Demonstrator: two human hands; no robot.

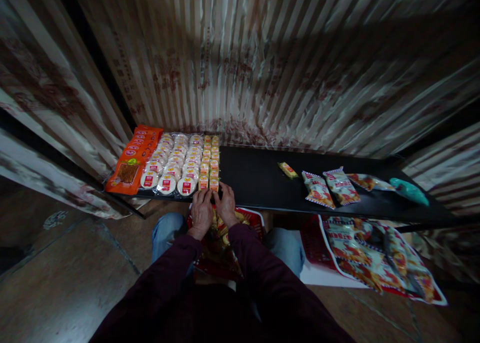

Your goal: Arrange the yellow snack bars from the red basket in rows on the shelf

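1. A cream, pleated curtain with dark red printing (240, 73) hangs behind everything.
2. A long, black, flat shelf (251, 173) runs across in front of it.
3. A red basket with a white rim (315, 238) sits low on the right, filled with white-and-orange plastic bags.
4. A second red, white-rimmed basket (258, 217) is between the person's knees, with yellow packets inside.
5. Round, white, clear-wrapped cakes with red labels (166, 184) stand in three rows at the shelf's left.
6. A flat, bright orange plastic bag (137, 155) lies left of them.
7. Small, yellow, clear-wrapped packets (213, 164) form two narrow rows just right of the cakes.
8. The left hand (201, 215) and right hand (226, 204) meet those rows' near end, fingers bent; whether either grips a packet, I cannot tell.
9. A teal plastic bag (408, 191) lies far right.
10. One loose yellow packet (288, 170) lies alone mid-shelf.
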